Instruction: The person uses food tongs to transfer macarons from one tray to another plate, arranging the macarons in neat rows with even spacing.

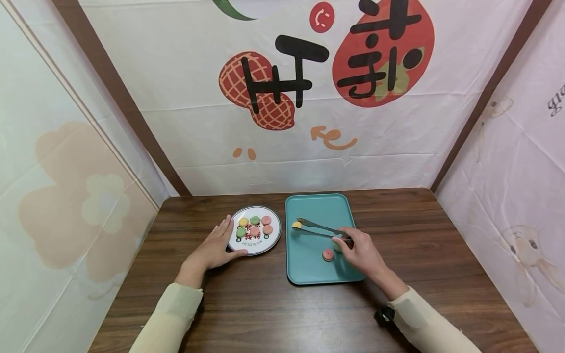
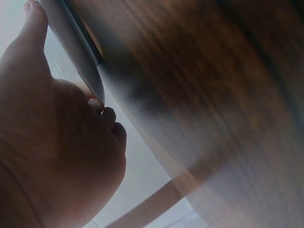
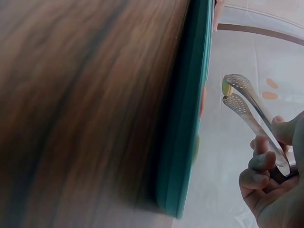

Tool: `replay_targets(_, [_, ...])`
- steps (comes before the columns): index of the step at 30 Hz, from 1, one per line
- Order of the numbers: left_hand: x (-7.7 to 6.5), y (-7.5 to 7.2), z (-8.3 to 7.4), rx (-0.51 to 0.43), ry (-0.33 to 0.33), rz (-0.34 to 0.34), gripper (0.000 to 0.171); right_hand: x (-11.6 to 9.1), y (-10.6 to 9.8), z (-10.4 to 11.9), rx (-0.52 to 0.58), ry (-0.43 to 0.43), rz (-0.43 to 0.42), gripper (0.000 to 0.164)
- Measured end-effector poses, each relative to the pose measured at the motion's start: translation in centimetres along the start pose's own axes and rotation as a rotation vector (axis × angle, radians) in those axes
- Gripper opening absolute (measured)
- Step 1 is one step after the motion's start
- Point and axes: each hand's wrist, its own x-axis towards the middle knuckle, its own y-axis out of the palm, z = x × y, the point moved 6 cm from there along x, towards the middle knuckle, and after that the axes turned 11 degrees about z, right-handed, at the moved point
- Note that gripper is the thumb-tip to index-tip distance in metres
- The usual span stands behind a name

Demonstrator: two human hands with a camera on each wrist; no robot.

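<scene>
My left hand (image 1: 214, 247) rests at the left rim of a round white plate (image 1: 270, 241), fingers straight and thumb spread along the near edge. On the plate sit one yellow, two green and three pink macarons. In my right hand (image 1: 363, 251) are metal tongs (image 3: 256, 107) with perforated tips, gripped near their dark end. Between those tips a yellow macaron (image 3: 227, 87) is held above the teal tray (image 1: 309, 269). A pink macaron (image 1: 327, 255) lies on the tray, and a green macaron (image 1: 337, 249) beside it is partly hidden by my right hand.
Tray and plate stand side by side on a dark wooden table (image 1: 247, 309), the plate on the left. Printed fabric walls (image 1: 198, 162) enclose the table at the back and both sides. A black object (image 1: 385, 315) shows at the right sleeve.
</scene>
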Motion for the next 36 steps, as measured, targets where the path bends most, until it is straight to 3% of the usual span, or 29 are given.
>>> replay_targets(11, [0.1, -0.1, 0.0, 0.012, 0.005, -0.008, 0.125, 1.4, 1.4, 1.0, 0.014, -0.053, 0.027, 0.026])
replay_targets(19, [0.0, 0.0, 0.0, 0.010, 0.005, 0.002, 0.124, 2.2, 3.0, 1.8, 0.060, -0.026, 0.089, 0.033])
replay_targets(27, [-0.2, -0.2, -0.2, 0.007, 0.008, 0.000, 0.123, 3.2, 4.2, 2.7, 0.012, -0.043, 0.078, 0.032])
replay_targets(36, [-0.1, -0.2, -0.3, 0.012, 0.012, -0.004, 0.123, 4.2, 5.3, 3.5, 0.013, -0.034, 0.127, 0.034])
